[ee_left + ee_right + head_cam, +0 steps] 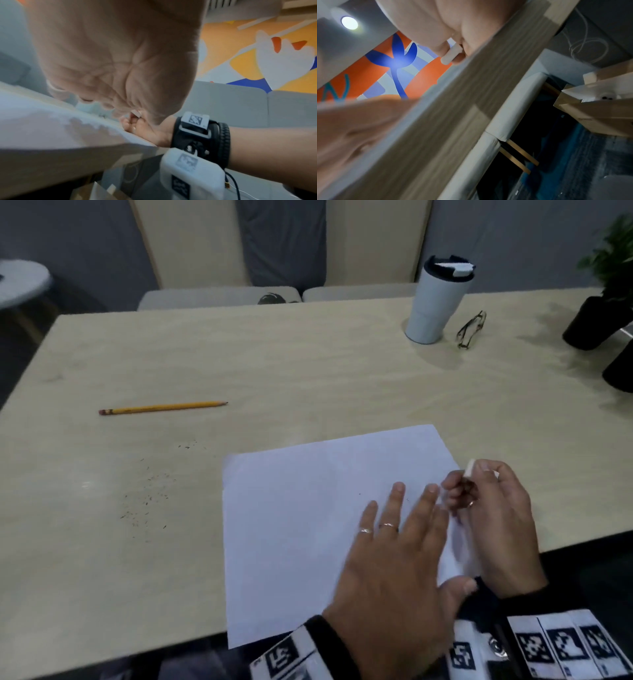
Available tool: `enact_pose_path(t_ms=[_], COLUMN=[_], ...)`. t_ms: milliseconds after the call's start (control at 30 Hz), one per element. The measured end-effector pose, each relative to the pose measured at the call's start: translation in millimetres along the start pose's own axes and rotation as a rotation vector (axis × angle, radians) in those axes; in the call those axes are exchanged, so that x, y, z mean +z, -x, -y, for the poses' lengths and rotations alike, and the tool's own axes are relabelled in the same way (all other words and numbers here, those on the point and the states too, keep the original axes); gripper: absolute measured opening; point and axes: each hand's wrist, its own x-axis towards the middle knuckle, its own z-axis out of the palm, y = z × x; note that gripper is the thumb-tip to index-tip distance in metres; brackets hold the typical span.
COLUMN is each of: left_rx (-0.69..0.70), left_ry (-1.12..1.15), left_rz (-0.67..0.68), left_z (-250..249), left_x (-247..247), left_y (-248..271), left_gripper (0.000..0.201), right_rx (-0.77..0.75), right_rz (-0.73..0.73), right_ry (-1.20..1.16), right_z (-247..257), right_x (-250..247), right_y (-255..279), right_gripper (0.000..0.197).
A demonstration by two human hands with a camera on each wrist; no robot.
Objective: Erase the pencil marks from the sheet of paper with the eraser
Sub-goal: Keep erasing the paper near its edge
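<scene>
A white sheet of paper [301, 525] lies on the light wooden table [274, 364] near its front edge, one corner hanging over. My left hand [394, 559] lies flat on the sheet's right part, fingers straight and spread. My right hand [493, 508] is at the sheet's right edge and grips a white eraser [470, 468], whose end sticks up between thumb and fingers. The right wrist view shows the eraser [452, 54] pinched in the fingers above the table edge. No pencil marks show on the sheet; a few dark specks lie near my fingertips.
A yellow pencil [162, 407] lies to the left, beyond a scatter of eraser crumbs [150, 491]. A white tumbler [435, 302] and folded glasses [471, 330] stand at the back right, black plant pots [596, 323] at the far right. Chairs stand behind the table.
</scene>
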Motion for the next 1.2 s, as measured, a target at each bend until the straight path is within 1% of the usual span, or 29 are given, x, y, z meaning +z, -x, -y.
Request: enact_pose_path(t_ms=[33, 100, 167, 200, 233, 267, 367, 400, 433, 467, 500, 533, 567, 600, 633, 667, 733, 800, 833, 867, 900, 933, 1000, 1033, 1067, 1100, 1133, 1200], left_rx=[0.040, 0.069, 0.058, 0.027, -0.036, -0.136, -0.514, -0.580, -0.561, -0.458, -0.309, -0.171, -0.085, -0.062, -0.091, -0.158, -0.354, -0.545, -0.583, -0.553, -0.459, -0.325, -0.066, 0.007, 0.029, 0.006, -0.051, -0.241], left_ry=[0.022, 0.000, -0.038, -0.046, -0.060, -0.091, -0.194, -0.193, -0.186, -0.189, -0.190, -0.175, -0.148, -0.125, -0.123, -0.138, -0.176, -0.221, -0.256, -0.276, -0.269, -0.236, -0.163, -0.152, -0.153, -0.158, -0.166, -0.201], left_rz=[0.024, 0.061, 0.098, 0.119, 0.145, 0.174, 0.239, 0.245, 0.248, 0.253, 0.282, 0.342, 0.417, 0.477, 0.513, 0.531, 0.536, 0.498, 0.460, 0.419, 0.389, 0.386, 0.453, 0.491, 0.521, 0.540, 0.548, 0.557], left_z=[-7.6, -14.0, -11.1, -7.1, -0.8, 7.6, 30.1, 32.8, 31.2, 26.1, 19.1, 11.6, 6.4, 6.5, 13.3, 24.7, 54.1, 77.2, 81.9, 80.5, 73.6, 62.7, 39.3, 32.1, 29.5, 32.3, 39.5, 62.0], left_x=[2.4, 5.4, 7.0, 6.2, 2.6, -2.8, -24.4, -29.2, -32.4, -33.8, -32.9, -30.8, -28.6, -28.1, -29.8, -34.9, -52.0, -68.5, -71.7, -71.4, -67.7, -61.6, -47.5, -41.9, -38.5, -38.5, -42.6, -57.3], left_y=[-10.5, -24.5, -28.7, -27.7, -25.1, -21.4, -18.2, -19.8, -22.6, -25.5, -28.3, -30.9, -33.0, -35.2, -37.4, -38.9, -39.4, -37.5, -35.8, -34.9, -35.2, -36.3, -40.3, -42.5, -44.5, -44.3, -42.3, -33.9], left_gripper=[0.078, 0.075, 0.070, 0.068, 0.069, 0.072, 0.088, 0.092, 0.093, 0.092, 0.089, 0.086, 0.085, 0.085, 0.086, 0.088, 0.094, 0.103, 0.107, 0.109, 0.107, 0.103, 0.094, 0.091, 0.089, 0.089, 0.090, 0.097], right_rx=[0.018, 0.014, -0.013, -0.032, -0.046, -0.058, -0.069, -0.072, -0.077, -0.083, -0.087, -0.090, -0.090, -0.089, -0.088, -0.093, -0.108, -0.116, -0.124, -0.133, -0.140, -0.142, -0.137, -0.130, -0.124, -0.116, -0.111, -0.110], right_rz=[-0.025, -0.063, -0.075, -0.068, -0.055, -0.036, -0.005, 0.007, 0.018, 0.026, 0.026, 0.024, 0.022, 0.026, 0.036, 0.045, 0.055, 0.056, 0.058, 0.062, 0.064, 0.065, 0.062, 0.061, 0.066, 0.069, 0.070, 0.062], right_ry=[-0.012, 0.021, 0.041, 0.063, 0.094, 0.130, 0.183, 0.202, 0.226, 0.255, 0.281, 0.302, 0.318, 0.334, 0.353, 0.368, 0.390, 0.399, 0.409, 0.425, 0.442, 0.453, 0.464, 0.464, 0.463, 0.464, 0.466, 0.465], right_z=[0.3, 0.0, -1.5, -3.2, -2.6, -3.0, -2.7, -2.8, -2.9, -2.6, -1.8, -1.0, -0.2, 0.7, 1.5, 2.1, 2.9, 2.1, 1.9, 1.8, 2.0, 2.3, 3.4, 4.4, 6.0, 6.8, 7.5, 7.3], right_x=[-1.6, -3.3, -5.5, -7.4, -7.4, -7.6, -7.0, -6.9, -6.6, -6.1, -5.2, -4.3, -3.8, -3.6, -3.2, -2.7, -1.7, -1.8, -1.4, -0.8, -0.1, 0.6, 1.4, 1.8, 1.9, 2.3, 3.3, 3.2], right_y=[-0.9, -3.1, -4.6, -5.6, -5.5, -5.3, -5.3, -5.3, -5.4, -4.9, -4.3, -3.6, -2.7, -2.0, -1.7, -1.4, -1.3, -1.6, -1.3, -1.1, -0.5, 0.0, 0.7, 1.0, 1.2, 1.6, 2.2, 2.7], right_gripper=[0.028, 0.028, 0.025, 0.024, 0.023, 0.023, 0.023, 0.024, 0.026, 0.029, 0.033, 0.034, 0.031, 0.028, 0.025, 0.025, 0.033, 0.040, 0.042, 0.043, 0.045, 0.047, 0.049, 0.049, 0.049, 0.049, 0.049, 0.048])
